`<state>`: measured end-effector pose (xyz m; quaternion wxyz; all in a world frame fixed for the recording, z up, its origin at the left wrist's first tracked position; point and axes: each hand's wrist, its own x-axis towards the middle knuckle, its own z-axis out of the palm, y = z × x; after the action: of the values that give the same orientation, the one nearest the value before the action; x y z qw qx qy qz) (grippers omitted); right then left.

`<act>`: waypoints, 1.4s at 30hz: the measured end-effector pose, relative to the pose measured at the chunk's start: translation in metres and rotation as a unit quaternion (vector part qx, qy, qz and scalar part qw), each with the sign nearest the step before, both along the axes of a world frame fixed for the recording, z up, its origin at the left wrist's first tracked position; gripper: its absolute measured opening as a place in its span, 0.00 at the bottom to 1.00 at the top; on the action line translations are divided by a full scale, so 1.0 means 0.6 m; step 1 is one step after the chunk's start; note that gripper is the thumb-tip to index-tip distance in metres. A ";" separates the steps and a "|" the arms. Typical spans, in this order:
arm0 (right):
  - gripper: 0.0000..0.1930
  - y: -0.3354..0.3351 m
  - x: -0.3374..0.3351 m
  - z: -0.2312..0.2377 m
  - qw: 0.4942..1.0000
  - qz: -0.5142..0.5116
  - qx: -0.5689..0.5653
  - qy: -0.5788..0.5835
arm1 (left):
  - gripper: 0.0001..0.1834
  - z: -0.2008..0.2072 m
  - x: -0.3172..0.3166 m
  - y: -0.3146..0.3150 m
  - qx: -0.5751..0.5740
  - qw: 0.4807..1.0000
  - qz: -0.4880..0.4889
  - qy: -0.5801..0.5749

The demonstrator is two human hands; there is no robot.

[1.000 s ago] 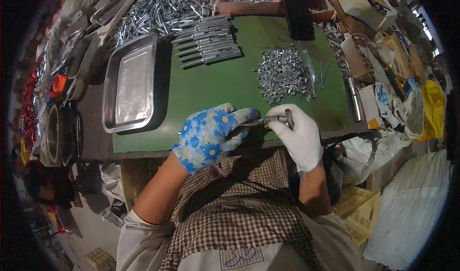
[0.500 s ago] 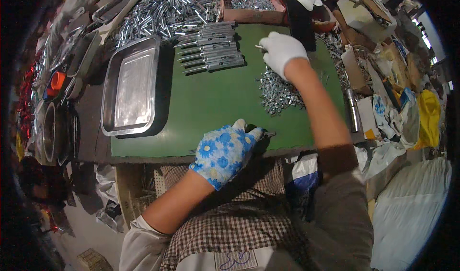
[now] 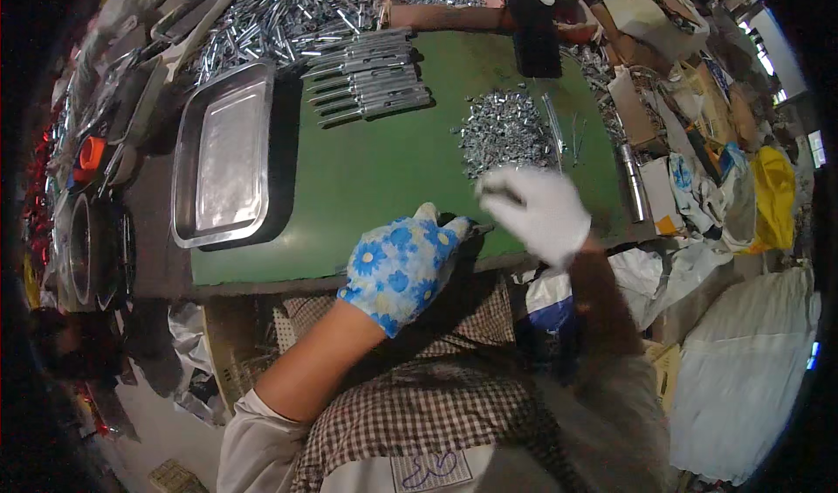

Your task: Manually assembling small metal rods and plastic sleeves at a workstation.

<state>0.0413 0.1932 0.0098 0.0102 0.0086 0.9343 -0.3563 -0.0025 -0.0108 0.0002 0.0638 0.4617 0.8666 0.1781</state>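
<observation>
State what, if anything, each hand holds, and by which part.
Left hand: a slim metal piece, one end showing, the gripped part hidden. Right hand: blurred; whether it holds anything cannot be told.

Readable text: none | Lower centre of the frame: a rectangular patch (image 3: 430, 473) on the person's pale clothing (image 3: 362, 475), filled with fine marks too small to make out, a looping blue scrawl across it, illegible
</observation>
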 end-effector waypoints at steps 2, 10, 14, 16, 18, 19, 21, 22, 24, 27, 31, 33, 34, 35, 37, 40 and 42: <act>0.09 -0.021 0.057 -0.025 0.997 -0.046 -0.062 0.022 | 0.20 0.008 0.008 0.004 -0.049 0.998 0.011 -0.031; 0.07 -0.030 0.094 -0.046 0.976 -0.147 0.020 0.159 | 0.20 0.006 0.018 0.019 -0.024 0.999 -0.008 -0.022; 0.08 0.021 0.053 -0.034 0.960 -0.220 0.071 0.156 | 0.20 0.005 0.019 0.022 -0.024 1.000 -0.007 0.000; 0.10 0.036 0.035 -0.049 0.950 -0.232 0.162 0.134 | 0.19 0.001 0.021 0.022 -0.009 1.000 -0.013 0.006; 0.11 0.034 0.027 -0.052 0.952 -0.228 0.170 0.112 | 0.19 0.003 0.019 0.022 0.004 1.000 -0.016 0.013; 0.10 0.031 0.026 -0.054 0.951 -0.236 0.174 0.101 | 0.19 0.006 0.019 0.023 -0.011 1.000 -0.011 0.001; 0.09 0.027 0.029 -0.057 0.950 -0.243 0.176 0.088 | 0.19 0.005 0.018 0.022 -0.027 1.000 -0.006 -0.011; 0.09 0.027 0.037 -0.057 0.955 -0.247 0.147 0.074 | 0.19 0.004 0.018 0.022 -0.023 1.000 -0.008 -0.011; 0.09 0.025 0.047 -0.054 0.959 -0.251 0.118 0.058 | 0.19 0.003 0.019 0.023 -0.019 1.000 -0.011 -0.012; 0.08 0.021 0.054 -0.052 0.954 -0.273 0.116 0.042 | 0.18 0.002 0.020 0.022 -0.002 1.000 -0.012 -0.004; 0.07 0.022 0.050 -0.051 0.966 -0.221 0.098 0.096 | 0.18 0.005 0.016 0.021 -0.017 1.000 -0.012 -0.002; 0.07 0.017 0.053 -0.043 0.968 -0.206 0.109 0.095 | 0.18 0.007 0.013 0.021 -0.016 1.000 -0.014 0.003; 0.06 0.008 0.064 -0.033 0.977 -0.195 0.037 0.083 | 0.17 0.008 0.015 0.021 -0.010 1.000 -0.014 -0.003; 0.06 0.000 0.072 -0.030 0.980 -0.182 -0.036 0.069 | 0.17 0.008 0.017 0.021 -0.004 1.000 -0.013 -0.008; 0.06 -0.009 0.084 -0.032 0.983 -0.156 -0.046 0.082 | 0.17 0.008 0.017 0.023 -0.007 1.000 -0.010 -0.008; 0.06 -0.025 0.091 -0.034 0.983 -0.127 -0.057 0.123 | 0.16 0.012 0.015 0.025 -0.014 1.000 -0.011 -0.017; 0.05 -0.032 0.089 -0.037 0.988 -0.114 0.009 0.103 | 0.16 0.013 0.013 0.024 -0.020 0.999 -0.014 -0.028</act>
<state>0.0945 0.1740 -0.0125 -0.1266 0.0782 0.9264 -0.3459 0.0055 0.0038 0.0078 0.0994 0.4672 0.8614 0.1725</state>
